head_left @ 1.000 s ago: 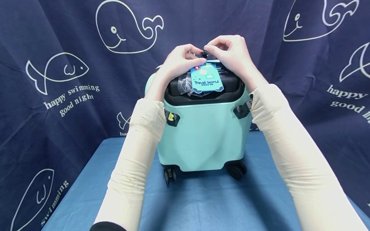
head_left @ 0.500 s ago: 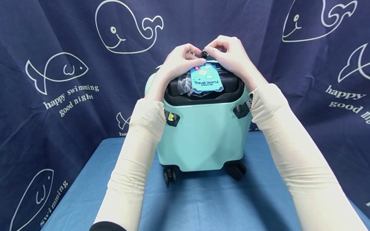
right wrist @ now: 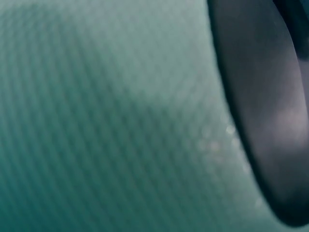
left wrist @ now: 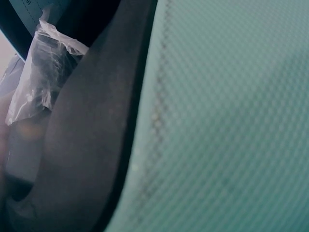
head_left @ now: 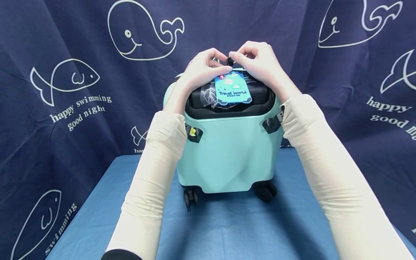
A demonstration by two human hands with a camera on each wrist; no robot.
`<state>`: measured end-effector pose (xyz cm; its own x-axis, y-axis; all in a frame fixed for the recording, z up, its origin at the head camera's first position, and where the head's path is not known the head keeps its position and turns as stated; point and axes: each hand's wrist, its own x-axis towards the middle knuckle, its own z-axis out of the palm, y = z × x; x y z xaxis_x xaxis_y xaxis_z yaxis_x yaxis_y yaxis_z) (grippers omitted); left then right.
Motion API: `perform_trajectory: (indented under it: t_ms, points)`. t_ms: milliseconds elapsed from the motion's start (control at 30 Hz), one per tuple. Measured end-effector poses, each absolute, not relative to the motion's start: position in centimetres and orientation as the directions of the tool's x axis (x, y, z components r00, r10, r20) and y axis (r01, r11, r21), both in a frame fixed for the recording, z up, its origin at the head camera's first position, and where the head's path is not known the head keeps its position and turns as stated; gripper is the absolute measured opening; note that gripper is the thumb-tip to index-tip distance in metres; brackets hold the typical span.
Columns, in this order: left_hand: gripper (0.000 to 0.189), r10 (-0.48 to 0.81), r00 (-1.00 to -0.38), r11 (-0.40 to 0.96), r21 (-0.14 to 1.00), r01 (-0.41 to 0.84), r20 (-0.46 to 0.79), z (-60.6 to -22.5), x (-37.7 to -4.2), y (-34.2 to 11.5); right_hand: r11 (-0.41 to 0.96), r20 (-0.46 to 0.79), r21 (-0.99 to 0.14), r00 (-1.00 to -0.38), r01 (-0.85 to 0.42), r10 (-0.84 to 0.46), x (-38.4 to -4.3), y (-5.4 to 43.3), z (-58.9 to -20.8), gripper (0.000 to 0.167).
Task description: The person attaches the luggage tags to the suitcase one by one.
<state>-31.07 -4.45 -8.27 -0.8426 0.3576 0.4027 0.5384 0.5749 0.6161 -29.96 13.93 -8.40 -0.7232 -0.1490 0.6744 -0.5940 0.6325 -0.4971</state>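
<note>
A mint-green suitcase (head_left: 227, 155) stands upright with a black recessed top. Over its top hangs a light blue luggage tag (head_left: 233, 90) printed "Travel World", with a small black strap piece (head_left: 230, 61) above it. My left hand (head_left: 205, 68) pinches the tag's upper end by the strap, thumb at the tag's top edge. From the other side my right hand (head_left: 261, 63) pinches the black strap piece between thumb and index finger. In the left wrist view the suitcase shell (left wrist: 222, 116) fills most of the picture. The right wrist view holds shell (right wrist: 120, 125) and black trim (right wrist: 265, 106).
Crumpled clear plastic wrap (head_left: 208, 94) lies on the black top beside the tag. Black wheels (head_left: 190, 198) rest on the blue cloth-covered table (head_left: 224, 231). Behind hangs a dark blue curtain (head_left: 208, 21) with white whale and fish drawings.
Very little differs. My right hand has dipped slightly at the strap piece, while the left hand, tag and suitcase stay in place.
</note>
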Motion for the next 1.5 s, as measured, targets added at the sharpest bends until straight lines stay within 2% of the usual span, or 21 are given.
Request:
perform_trajectory:
  t_ms: [200,400,533,833,1033,1167,1500]
  points:
    - [0.037,0.361,-0.839,0.577,0.610,0.544,0.406,-8.30,-31.04,-4.61,0.645,0.657,-0.503,-0.739,-0.575,-0.146,-29.99,13.95,-8.41,0.037]
    - [0.031,0.388,-0.826,0.521,0.642,0.562,0.408,-8.46,-31.09,-4.71,0.521,0.517,-0.671,-0.837,-0.528,-0.181,-29.87,14.14,-8.24,0.026]
    - [0.030,0.407,-0.814,0.475,0.666,0.576,0.414,-8.46,-31.11,-4.74,0.485,0.437,-0.733,-0.877,-0.476,-0.201,-29.89,14.25,-7.96,0.021]
    - [0.030,0.403,-0.820,0.485,0.665,0.569,0.407,-8.42,-31.14,-4.64,0.399,0.413,-0.794,-0.889,-0.458,-0.200,-30.16,14.26,-7.83,0.016]
    - [0.030,0.392,-0.824,0.513,0.646,0.566,0.410,-8.43,-31.22,-4.62,0.369,0.465,-0.785,-0.867,-0.497,-0.178,-30.38,14.06,-8.06,0.018]
    - [0.032,0.390,-0.822,0.526,0.632,0.569,0.415,-8.38,-31.26,-4.59,0.374,0.491,-0.775,-0.858,-0.510,-0.154,-30.39,13.99,-8.17,0.019]
    - [0.036,0.380,-0.835,0.504,0.668,0.548,0.398,-8.34,-31.21,-4.62,0.421,0.427,-0.789,-0.892,-0.448,-0.148,-30.15,14.01,-8.11,0.019]
